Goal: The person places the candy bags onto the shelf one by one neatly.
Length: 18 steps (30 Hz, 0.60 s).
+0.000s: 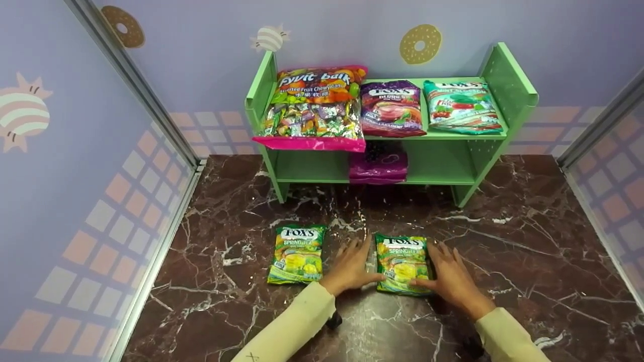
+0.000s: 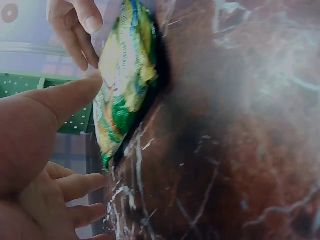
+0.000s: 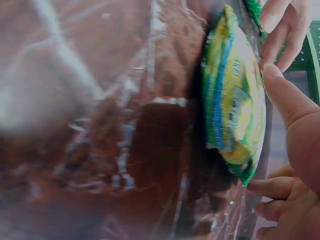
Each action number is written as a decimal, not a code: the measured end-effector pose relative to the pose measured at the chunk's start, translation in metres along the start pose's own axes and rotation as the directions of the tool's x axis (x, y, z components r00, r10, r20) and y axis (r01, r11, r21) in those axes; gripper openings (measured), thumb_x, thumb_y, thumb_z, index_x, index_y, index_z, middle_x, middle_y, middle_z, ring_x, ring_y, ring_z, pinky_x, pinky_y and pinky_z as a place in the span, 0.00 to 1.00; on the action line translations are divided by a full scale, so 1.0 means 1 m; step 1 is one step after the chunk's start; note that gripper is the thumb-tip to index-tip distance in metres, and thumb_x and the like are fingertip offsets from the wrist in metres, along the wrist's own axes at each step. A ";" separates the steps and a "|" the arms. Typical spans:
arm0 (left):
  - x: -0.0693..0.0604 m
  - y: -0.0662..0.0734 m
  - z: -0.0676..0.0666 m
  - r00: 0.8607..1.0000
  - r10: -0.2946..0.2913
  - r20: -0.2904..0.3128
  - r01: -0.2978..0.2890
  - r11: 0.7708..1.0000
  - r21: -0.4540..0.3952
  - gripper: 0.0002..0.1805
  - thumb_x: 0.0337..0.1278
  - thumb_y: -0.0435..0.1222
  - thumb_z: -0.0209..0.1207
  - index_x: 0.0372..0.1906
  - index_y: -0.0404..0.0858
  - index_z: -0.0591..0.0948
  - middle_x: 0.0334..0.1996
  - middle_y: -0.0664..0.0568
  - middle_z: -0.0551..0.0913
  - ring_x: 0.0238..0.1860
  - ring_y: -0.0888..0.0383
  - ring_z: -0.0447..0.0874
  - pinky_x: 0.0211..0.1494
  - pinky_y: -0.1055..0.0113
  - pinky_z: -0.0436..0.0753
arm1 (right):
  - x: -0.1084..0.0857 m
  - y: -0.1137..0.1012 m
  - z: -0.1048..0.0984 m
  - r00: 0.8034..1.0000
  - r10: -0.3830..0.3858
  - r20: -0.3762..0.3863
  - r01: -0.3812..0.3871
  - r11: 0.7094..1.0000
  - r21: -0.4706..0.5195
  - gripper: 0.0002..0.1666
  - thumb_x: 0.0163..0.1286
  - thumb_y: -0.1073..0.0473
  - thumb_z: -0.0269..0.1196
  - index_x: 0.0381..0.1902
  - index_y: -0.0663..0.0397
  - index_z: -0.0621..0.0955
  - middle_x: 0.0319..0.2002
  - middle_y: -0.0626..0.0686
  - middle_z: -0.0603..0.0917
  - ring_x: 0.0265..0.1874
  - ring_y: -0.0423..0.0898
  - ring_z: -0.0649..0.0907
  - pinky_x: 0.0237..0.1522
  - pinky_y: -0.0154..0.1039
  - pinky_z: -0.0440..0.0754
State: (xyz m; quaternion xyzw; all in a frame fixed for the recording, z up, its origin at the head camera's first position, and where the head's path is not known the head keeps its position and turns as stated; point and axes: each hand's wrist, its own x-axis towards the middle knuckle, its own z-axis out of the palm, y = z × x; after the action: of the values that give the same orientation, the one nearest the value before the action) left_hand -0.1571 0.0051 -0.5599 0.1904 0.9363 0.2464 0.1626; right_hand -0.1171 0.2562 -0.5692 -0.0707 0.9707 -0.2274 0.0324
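A green and yellow bag of Fox's Spring Tea candies lies flat on the marble surface between both hands. My left hand is at its left side, fingers extended, with the thumb tip at the bag's edge. On the other side, my right hand has its fingers along the right edge and its thumb over the lower front. Both wrist views show the bag resting on the surface, the thumbs near its face and the fingers spread. A second, matching candy bag lies left of my left hand.
Behind stands a green two-tier shelf. Its upper tier bears a large Fyvit balk candy bag, a purple Fox's Berries bag and a teal Fox's bag. A purple packet sits below. Patterned walls enclose the space.
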 end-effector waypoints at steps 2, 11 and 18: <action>-0.001 -0.001 0.004 1.000 0.019 -0.001 -0.019 1.000 0.013 0.62 0.44 0.63 0.66 0.77 0.40 0.47 0.74 0.45 0.60 0.77 0.45 0.50 0.77 0.45 0.49 | -0.004 0.002 0.003 1.000 0.004 0.005 -0.005 1.000 0.002 0.66 0.47 0.34 0.73 0.71 0.70 0.59 0.68 0.75 0.63 0.70 0.70 0.60 0.71 0.65 0.50; -0.004 -0.002 0.020 0.999 0.035 -0.012 -0.034 0.997 0.075 0.69 0.36 0.65 0.69 0.77 0.38 0.45 0.76 0.45 0.55 0.77 0.46 0.48 0.78 0.47 0.47 | -0.013 0.007 0.013 1.000 -0.011 0.000 0.011 1.000 -0.011 0.73 0.41 0.35 0.76 0.73 0.70 0.54 0.68 0.76 0.62 0.70 0.70 0.61 0.71 0.65 0.52; -0.005 0.000 0.028 0.999 0.037 -0.013 -0.035 0.997 0.075 0.74 0.30 0.64 0.71 0.78 0.38 0.41 0.77 0.46 0.49 0.78 0.47 0.43 0.78 0.48 0.44 | -0.015 0.008 0.017 1.000 -0.003 0.011 0.003 1.000 -0.006 0.74 0.40 0.35 0.77 0.72 0.73 0.55 0.69 0.76 0.60 0.70 0.70 0.61 0.71 0.64 0.52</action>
State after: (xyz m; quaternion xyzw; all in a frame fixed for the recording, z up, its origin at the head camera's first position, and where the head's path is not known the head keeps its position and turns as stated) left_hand -0.1415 0.0147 -0.5819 0.2114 0.9424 0.2156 0.1442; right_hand -0.1016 0.2585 -0.5879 -0.0735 0.9711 -0.2241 0.0373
